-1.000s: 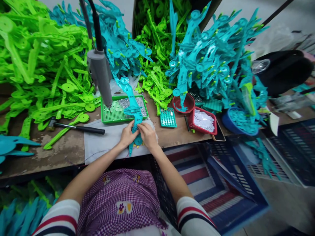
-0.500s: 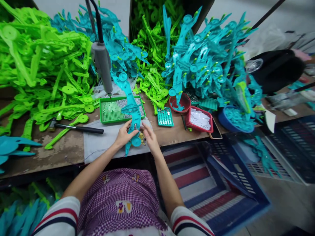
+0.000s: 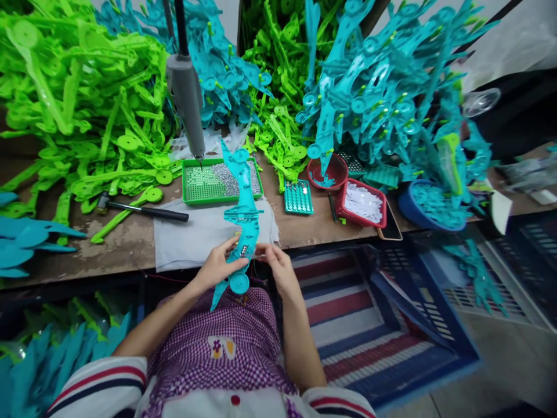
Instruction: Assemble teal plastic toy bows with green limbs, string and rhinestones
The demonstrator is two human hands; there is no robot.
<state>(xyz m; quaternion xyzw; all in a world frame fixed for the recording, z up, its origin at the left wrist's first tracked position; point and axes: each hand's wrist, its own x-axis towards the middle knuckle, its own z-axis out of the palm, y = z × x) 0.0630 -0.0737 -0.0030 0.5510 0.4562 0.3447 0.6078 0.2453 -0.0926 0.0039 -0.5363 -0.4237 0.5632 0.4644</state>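
My left hand [image 3: 221,266] grips a long teal plastic part [image 3: 247,223] near its lower end, thumb across the front. The part stands tilted over the table's front edge, its round disc end low above the apron and its top end in front of the green tray [image 3: 204,184]. A small metallic piece shows in a slot beside my thumb. Close to the part's right side is my right hand [image 3: 278,266], fingers bent and pressed together; what they hold, if anything, is too small to make out. A grey electric screwdriver [image 3: 187,104] hangs above the tray.
Piles of green parts [image 3: 82,104] and teal parts [image 3: 374,87] fill the table's back. A hammer [image 3: 148,211] lies left on the table. Right are a teal tray [image 3: 298,197], a red basket [image 3: 363,203] and a blue bowl [image 3: 435,206]. A blue crate [image 3: 448,342] stands below.
The teal part and my left hand have moved down, toward my body, off the cloth. My right hand has come down too, and its spread fingers have closed beside the part.
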